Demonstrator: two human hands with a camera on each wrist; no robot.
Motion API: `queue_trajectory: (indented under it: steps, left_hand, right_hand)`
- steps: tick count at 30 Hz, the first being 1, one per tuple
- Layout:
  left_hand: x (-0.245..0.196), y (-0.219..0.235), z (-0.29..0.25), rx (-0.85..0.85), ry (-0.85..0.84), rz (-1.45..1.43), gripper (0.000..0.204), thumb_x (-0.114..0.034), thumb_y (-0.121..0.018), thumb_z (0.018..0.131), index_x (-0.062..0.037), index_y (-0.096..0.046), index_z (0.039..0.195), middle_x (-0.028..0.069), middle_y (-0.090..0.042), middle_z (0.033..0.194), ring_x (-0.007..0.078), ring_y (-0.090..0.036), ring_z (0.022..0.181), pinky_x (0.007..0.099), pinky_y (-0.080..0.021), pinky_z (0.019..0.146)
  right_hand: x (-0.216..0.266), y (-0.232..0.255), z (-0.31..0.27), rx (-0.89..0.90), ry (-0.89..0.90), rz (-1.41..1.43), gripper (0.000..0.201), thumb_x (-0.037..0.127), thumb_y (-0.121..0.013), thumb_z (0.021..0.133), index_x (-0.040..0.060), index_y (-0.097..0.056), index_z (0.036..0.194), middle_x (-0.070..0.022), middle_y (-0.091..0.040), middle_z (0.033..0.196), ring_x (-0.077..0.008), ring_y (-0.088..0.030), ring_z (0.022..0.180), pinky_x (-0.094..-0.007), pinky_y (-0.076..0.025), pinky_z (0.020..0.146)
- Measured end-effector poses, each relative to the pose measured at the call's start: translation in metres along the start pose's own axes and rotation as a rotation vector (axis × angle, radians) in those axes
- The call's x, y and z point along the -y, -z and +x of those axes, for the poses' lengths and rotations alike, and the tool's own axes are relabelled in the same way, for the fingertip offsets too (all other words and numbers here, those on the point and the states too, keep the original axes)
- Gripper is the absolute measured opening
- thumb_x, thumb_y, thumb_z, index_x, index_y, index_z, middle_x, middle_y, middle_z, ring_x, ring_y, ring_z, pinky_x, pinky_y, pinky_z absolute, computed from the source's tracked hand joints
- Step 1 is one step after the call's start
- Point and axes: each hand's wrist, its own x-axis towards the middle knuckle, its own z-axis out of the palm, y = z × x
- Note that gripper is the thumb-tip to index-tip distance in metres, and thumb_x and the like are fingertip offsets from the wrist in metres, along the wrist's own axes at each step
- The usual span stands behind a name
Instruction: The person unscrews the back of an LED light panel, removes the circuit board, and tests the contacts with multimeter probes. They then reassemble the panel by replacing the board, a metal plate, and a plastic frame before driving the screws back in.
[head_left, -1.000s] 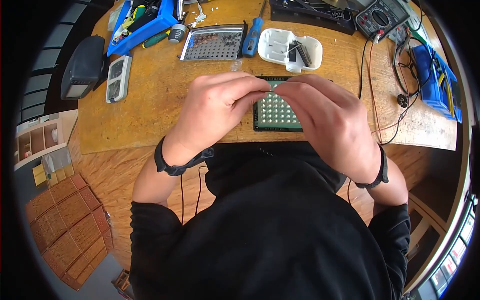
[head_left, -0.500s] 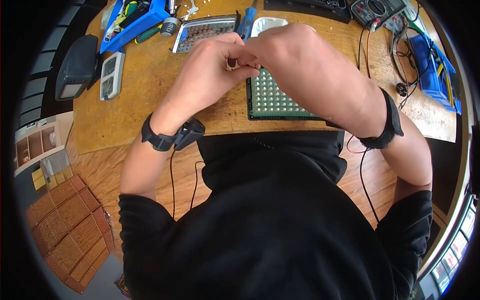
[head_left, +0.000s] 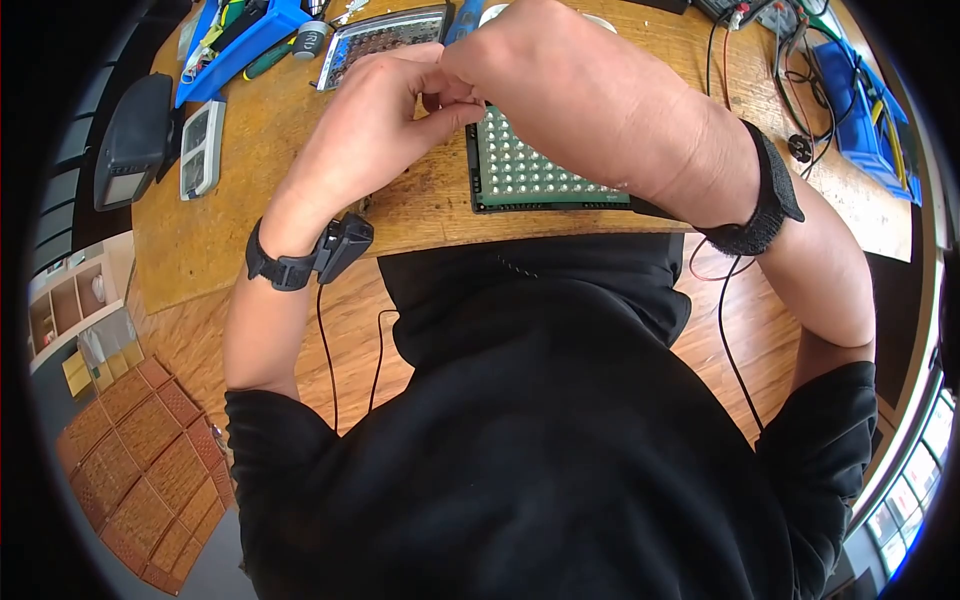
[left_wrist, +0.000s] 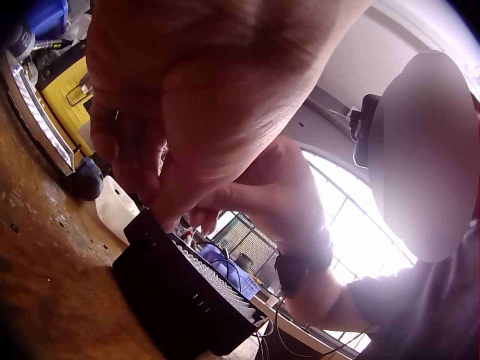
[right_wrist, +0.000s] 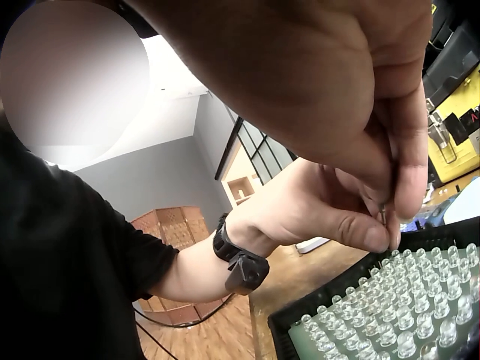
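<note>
Head view: left hand (head_left: 365,125) and right hand (head_left: 530,70), fingertips together, at the near-left part of the board (head_left: 535,175). Board: green, rows of clear bulbs, dark edging; lying on the wooden table (head_left: 250,200), partly covered by the right forearm. Blue bins (head_left: 235,50) (head_left: 850,110), one at either side.

Left wrist view: left hand large in front, fingers bent in at the board's dark corner; right hand beyond, meeting it. Grip detail hidden.

Right wrist view: thin piece (right_wrist: 384,215), pinched between the fingertips of both hands, above the board's edge.
</note>
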Motion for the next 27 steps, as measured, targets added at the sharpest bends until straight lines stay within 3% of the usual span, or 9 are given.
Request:
queue_trajectory:
  steps: [7,14,16,17,20,22,25,27]
  left_hand:
    - [0.011,0.002,0.001,0.019,-0.121,0.015,0.022,-0.007,-0.081,0.095,0.0015,-0.074,0.115,0.0144,-0.078,0.097,0.0297,-0.078,0.092,0.0406,-0.059,0.085]
    - [0.010,-0.002,0.002,-0.065,-0.210,0.037,0.016,-0.004,-0.080,0.094,0.0055,-0.076,0.107,0.0145,-0.072,0.096,0.0337,-0.074,0.093,0.0421,-0.059,0.084]
    - [0.009,-0.004,-0.001,-0.089,-0.205,0.052,0.015,-0.003,-0.080,0.094,0.0057,-0.077,0.106,0.0148,-0.070,0.096,0.0349,-0.073,0.091,0.0424,-0.058,0.083]
    - [0.009,-0.006,-0.002,-0.101,-0.197,0.056,0.016,-0.002,-0.080,0.093,0.0051,-0.077,0.106,0.0151,-0.070,0.096,0.0354,-0.072,0.090,0.0428,-0.057,0.082]
    - [0.010,-0.009,-0.004,-0.119,-0.198,0.070,0.016,-0.002,-0.081,0.092,0.0042,-0.078,0.107,0.0155,-0.069,0.096,0.0359,-0.070,0.088,0.0435,-0.056,0.080]
    - [0.009,-0.010,-0.005,-0.128,-0.207,0.081,0.017,-0.002,-0.081,0.091,0.0040,-0.078,0.107,0.0155,-0.068,0.096,0.0360,-0.069,0.088,0.0436,-0.056,0.079]
    - [0.008,-0.009,-0.005,-0.136,-0.215,0.080,0.017,-0.002,-0.082,0.091,0.0038,-0.078,0.106,0.0153,-0.068,0.093,0.0358,-0.068,0.089,0.0437,-0.056,0.079]
    - [0.009,-0.009,-0.005,-0.125,-0.192,0.099,0.018,-0.003,-0.082,0.091,0.0038,-0.078,0.107,0.0147,-0.068,0.092,0.0349,-0.069,0.088,0.0428,-0.056,0.079]
  right_hand:
    - [-0.001,-0.005,0.004,-0.023,-0.040,0.036,0.017,0.007,-0.078,0.082,-0.0021,-0.082,0.096,-0.0237,-0.077,0.090,-0.0326,-0.081,0.081,-0.0401,-0.064,0.058]
    - [-0.003,-0.004,0.003,0.041,-0.018,0.001,0.013,0.007,-0.076,0.082,-0.0019,-0.081,0.090,-0.0212,-0.076,0.084,-0.0304,-0.081,0.078,-0.0388,-0.063,0.057]
    - [-0.003,-0.006,-0.004,-0.174,-0.006,0.036,0.012,0.007,-0.075,0.083,-0.0016,-0.081,0.089,-0.0186,-0.076,0.079,-0.0295,-0.080,0.076,-0.0392,-0.062,0.057]
    - [-0.001,-0.007,-0.004,-0.174,-0.006,0.037,0.012,0.007,-0.075,0.083,-0.0016,-0.081,0.089,-0.0186,-0.076,0.079,-0.0295,-0.080,0.076,-0.0392,-0.062,0.057]
    - [-0.001,-0.002,-0.001,-0.155,-0.003,0.065,0.011,0.006,-0.073,0.085,-0.0010,-0.081,0.088,-0.0164,-0.075,0.076,-0.0296,-0.079,0.074,-0.0409,-0.061,0.056]
    - [-0.008,0.018,0.002,0.071,0.009,0.266,0.011,0.006,-0.071,0.087,0.0001,-0.080,0.087,-0.0182,-0.076,0.078,-0.0319,-0.080,0.076,-0.0436,-0.060,0.056]
    - [-0.001,-0.002,0.000,-0.034,0.030,0.144,0.011,0.005,-0.070,0.087,0.0006,-0.080,0.086,-0.0202,-0.076,0.079,-0.0336,-0.080,0.076,-0.0444,-0.060,0.057]
    - [-0.009,0.016,0.004,0.045,0.029,0.243,0.011,0.005,-0.070,0.087,0.0004,-0.080,0.086,-0.0213,-0.076,0.079,-0.0343,-0.080,0.077,-0.0445,-0.061,0.058]
